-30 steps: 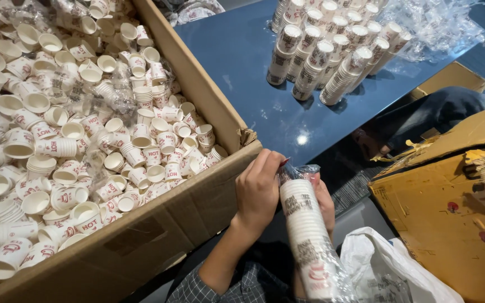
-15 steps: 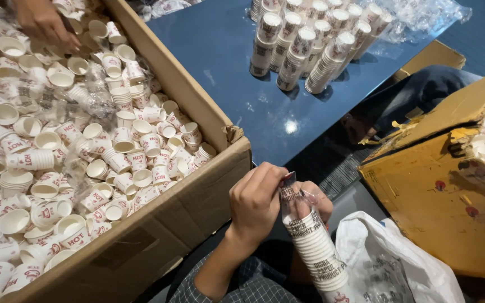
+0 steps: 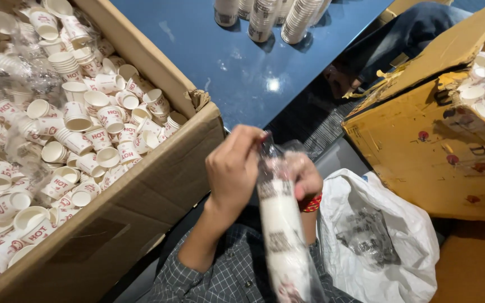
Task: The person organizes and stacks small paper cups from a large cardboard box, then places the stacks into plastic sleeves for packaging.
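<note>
L hand [image 3: 236, 171] & R hand [image 3: 305, 178] both pinched on top of clear plastic sleeve of stacked white paper cups [image 3: 283, 230] held upright at 6 o'clock, w/ big brown cardboard box of loose white cups [image 3: 158, 168] at 9, white plastic bag [image 3: 383, 241] at 4, blue glossy table [image 3: 242, 62] at 12.

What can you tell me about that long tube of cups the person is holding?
The sleeve of cups is a long stack of small white paper cups with dark and red print, nested one inside another and wrapped in thin clear plastic. It leans a little, its top end up between the hands and its bottom end running out of the picture near the checked shirt. The left hand pinches the bunched plastic at the top, and the right hand holds it from behind. The plastic looks crinkly and shiny.
</note>
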